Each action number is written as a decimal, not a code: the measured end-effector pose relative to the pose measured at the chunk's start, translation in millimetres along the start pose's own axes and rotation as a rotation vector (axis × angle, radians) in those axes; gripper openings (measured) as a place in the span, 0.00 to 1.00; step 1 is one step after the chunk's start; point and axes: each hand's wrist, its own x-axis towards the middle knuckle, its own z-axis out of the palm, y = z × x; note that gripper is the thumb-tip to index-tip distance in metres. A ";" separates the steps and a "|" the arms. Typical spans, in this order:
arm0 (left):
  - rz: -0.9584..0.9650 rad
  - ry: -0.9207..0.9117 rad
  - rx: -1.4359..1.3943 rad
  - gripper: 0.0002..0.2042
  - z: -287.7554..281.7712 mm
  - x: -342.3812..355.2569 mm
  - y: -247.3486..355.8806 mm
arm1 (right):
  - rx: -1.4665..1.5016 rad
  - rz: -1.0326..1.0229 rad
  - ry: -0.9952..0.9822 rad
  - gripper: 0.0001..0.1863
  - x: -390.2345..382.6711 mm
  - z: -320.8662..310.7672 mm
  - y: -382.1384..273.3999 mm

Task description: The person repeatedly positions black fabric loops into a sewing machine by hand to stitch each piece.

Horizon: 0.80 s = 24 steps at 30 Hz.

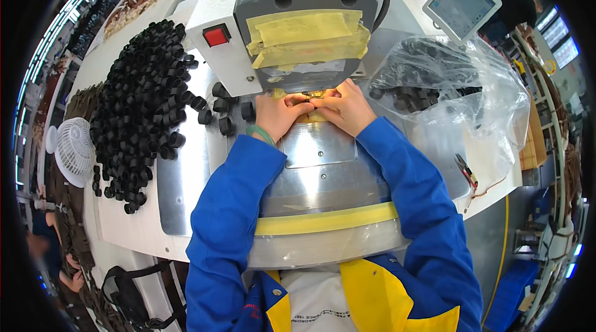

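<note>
My left hand [275,116] and my right hand [349,108] meet under the head of a machine [304,3], which looks like an industrial sewing machine. Thumbs and fingertips of both hands are pinched close together at a small brass-coloured part [315,93]. Whatever lies between the fingers is too small and too covered to make out. A green band circles my left wrist. Just left of that hand, several loose black loops [221,106] rest on the metal bed [320,145]. Farther left spreads a big heap of the same black loops [139,96].
Right of my hands lies a clear plastic bag [481,114] with black loops in it. Red-handled snips [464,169] sit near the right table edge. A screen [462,3] stands at back right, a white fan [73,150] at far left. Another person's hands [73,275] show at lower left.
</note>
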 end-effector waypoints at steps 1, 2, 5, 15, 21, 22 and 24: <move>-0.031 -0.006 -0.013 0.11 2.0 0.1 -1.8 | 0.020 0.059 -0.001 0.08 0.2 0.1 -1.3; -0.032 -0.012 -0.011 0.11 4.1 0.8 -3.8 | 0.026 0.032 0.031 0.08 0.4 0.0 -2.9; -0.010 0.004 -0.074 0.09 7.7 4.4 -10.9 | 0.227 0.412 0.058 0.09 2.7 0.9 -7.2; -0.013 0.026 0.015 0.16 12.1 7.4 -21.1 | 0.178 0.371 0.070 0.10 2.5 3.6 -4.2; 0.018 0.038 0.008 0.15 16.1 11.3 -30.5 | 0.162 0.373 0.067 0.09 2.1 3.1 -4.4; -0.004 0.018 -0.024 0.15 16.3 11.9 -31.5 | 0.157 0.372 0.064 0.09 2.2 3.0 -4.4; -0.001 0.027 -0.070 0.15 16.4 12.2 -32.6 | 0.153 0.374 0.061 0.09 2.1 3.1 -4.7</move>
